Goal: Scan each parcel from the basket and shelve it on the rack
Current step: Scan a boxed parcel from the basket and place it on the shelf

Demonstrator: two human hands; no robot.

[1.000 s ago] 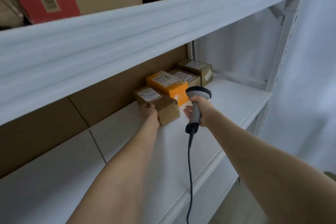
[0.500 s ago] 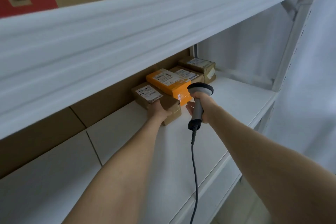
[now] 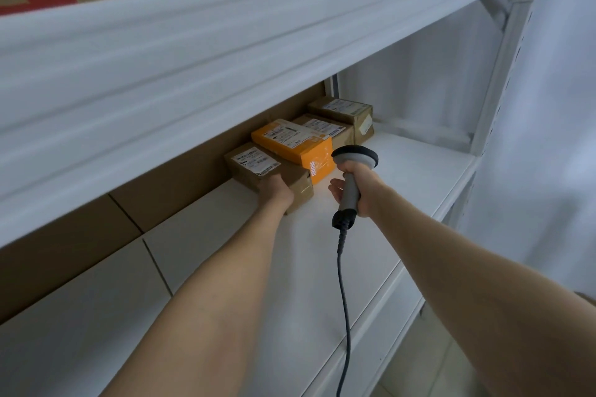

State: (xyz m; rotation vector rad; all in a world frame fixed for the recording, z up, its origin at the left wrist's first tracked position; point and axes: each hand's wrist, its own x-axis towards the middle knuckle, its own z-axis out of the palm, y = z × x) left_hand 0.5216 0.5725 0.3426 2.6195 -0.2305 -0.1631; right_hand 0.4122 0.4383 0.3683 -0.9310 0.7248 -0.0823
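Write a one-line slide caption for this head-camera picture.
Left hand rests on a brown parcel on the shelf while the right hand grips a scanner.

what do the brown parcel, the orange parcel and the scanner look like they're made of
Brown parcel: matte cardboard, with glossy clear tape at its near end and a white paper label.
Orange parcel: card box or plastic wrap, hard to tell; its near face shines.
Scanner: hard plastic, smooth grey with a black base; its cable looks rubbery.
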